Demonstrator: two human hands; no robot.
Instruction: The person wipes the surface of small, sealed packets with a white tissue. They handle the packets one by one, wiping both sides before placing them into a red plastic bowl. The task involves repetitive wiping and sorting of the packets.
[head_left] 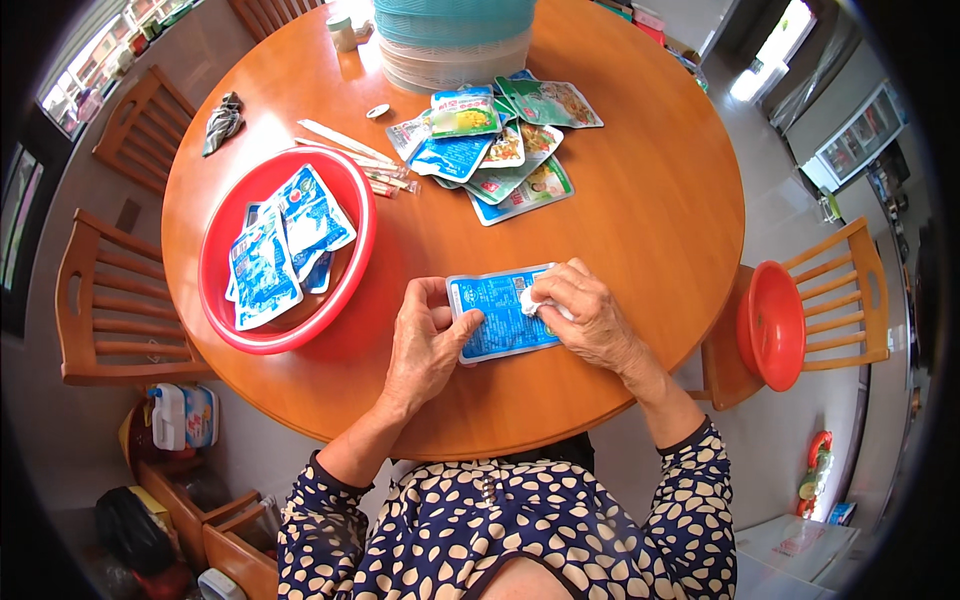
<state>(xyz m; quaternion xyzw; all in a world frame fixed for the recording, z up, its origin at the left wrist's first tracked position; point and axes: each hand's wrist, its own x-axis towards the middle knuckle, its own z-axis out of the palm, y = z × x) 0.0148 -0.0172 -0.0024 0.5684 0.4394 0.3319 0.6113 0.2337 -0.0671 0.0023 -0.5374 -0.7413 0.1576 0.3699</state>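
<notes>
A flat blue food pouch (495, 335) with pale print lies in front of me, just above or on the near part of the round table. My left hand (425, 335) grips its left edge, thumb on top. In my right hand (588, 315) is a crumpled white tissue (535, 303), pressed against the pouch's upper right face. To the left, a red basin (365, 230) holds several blue-and-white pouches (262, 270). Farther off, a pile of colourful pouches (455, 155), blue, green and white, lies on the tabletop.
The wooden table (640, 220) carries a stack of blue and white baskets (455, 50) at its far side. Wrapped chopsticks (350, 145), a small round lid (378, 111) and a dark crumpled bag (224, 123) lie behind the basin. A red bowl (772, 325) rests on a right-hand chair.
</notes>
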